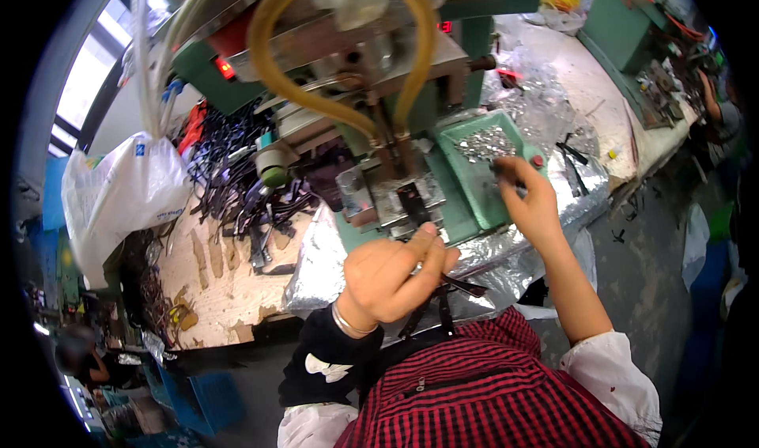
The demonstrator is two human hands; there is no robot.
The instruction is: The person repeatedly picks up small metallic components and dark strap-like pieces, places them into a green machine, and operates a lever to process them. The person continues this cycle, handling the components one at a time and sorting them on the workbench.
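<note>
L hand [395, 280]: clamped on blk strip [412, 203] | strip fwd of hand | R hand [528, 199]: over grn tray [479, 203], can't tell grip

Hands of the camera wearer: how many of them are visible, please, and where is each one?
2: the left hand has its fingertips at the near end of a black strip; the right hand is over the green tray. Neither is hidden.

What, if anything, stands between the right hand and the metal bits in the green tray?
Nothing visible: the right hand has its fingers over the tray, close beside the metal bits, with no object in the gap.
</note>
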